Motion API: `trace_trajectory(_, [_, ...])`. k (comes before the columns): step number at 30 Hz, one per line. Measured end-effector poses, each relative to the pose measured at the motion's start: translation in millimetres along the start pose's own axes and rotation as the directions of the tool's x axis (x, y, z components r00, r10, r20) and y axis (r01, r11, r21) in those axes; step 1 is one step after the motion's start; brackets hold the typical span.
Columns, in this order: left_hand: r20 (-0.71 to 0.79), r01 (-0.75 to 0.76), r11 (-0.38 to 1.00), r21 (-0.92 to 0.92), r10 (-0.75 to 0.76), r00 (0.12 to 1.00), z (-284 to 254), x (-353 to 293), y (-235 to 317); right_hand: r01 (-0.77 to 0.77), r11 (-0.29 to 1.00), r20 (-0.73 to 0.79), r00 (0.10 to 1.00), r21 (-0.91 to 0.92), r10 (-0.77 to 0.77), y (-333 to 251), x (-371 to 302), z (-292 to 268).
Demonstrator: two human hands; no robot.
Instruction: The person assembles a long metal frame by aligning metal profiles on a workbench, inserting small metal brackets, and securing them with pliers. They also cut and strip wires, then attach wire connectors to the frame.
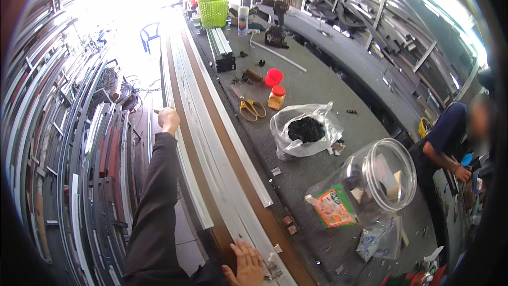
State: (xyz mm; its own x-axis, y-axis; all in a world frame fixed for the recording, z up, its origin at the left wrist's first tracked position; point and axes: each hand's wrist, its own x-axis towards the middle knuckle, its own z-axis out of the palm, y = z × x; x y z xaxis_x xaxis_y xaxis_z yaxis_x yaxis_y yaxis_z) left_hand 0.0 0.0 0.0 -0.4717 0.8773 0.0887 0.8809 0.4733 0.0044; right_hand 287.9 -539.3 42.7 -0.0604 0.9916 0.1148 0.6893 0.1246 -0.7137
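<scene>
partly beneath right grip [246,266], pale strip [221,180]

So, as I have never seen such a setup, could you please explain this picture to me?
No machine here: these are a person's own bare hands, seen by a fisheye camera worn on the head, so straight edges bend. The right hand rests on long pale profiles; the left hand is curled at their left edge, its grip unclear. On the grey worktop beside them are yellow-handled scissors, a clear plastic bag of black material and a transparent jar on its side.
</scene>
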Motion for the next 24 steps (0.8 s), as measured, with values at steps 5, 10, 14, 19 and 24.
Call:
trace_trajectory(5, [-0.154,-0.169,0.985,0.013,0.169,0.973,13.9,25.7,-7.3,-0.033,0.998,-0.032,0.999,0.055,0.035,-10.6,6.6,-14.1])
trace_trajectory(10, [-0.185,-0.31,0.927,0.211,0.349,0.918,3.9,48.3,-5.3,-0.04,0.993,-0.122,0.991,0.112,0.053,-4.6,11.7,-15.8])
trace_trajectory(14, [-0.029,-0.373,0.927,0.037,0.375,0.927,6.8,54.5,-13.3,0.074,0.993,-0.291,0.956,0.097,-0.043,-14.1,3.7,-16.9])
trace_trajectory(19, [-0.008,-0.41,0.912,0.021,0.41,0.912,24.3,80.4,-19.8,-0.113,0.993,-0.765,0.641,-0.016,0.061,-13.6,-72.8,-36.5])
trace_trajectory(24, [-0.111,-0.657,0.725,0.206,0.685,0.72,49.5,124.5,-21.4,-0.374,0.829,-0.889,0.024,0.416,0.457,22.9,-165.8,-66.0])
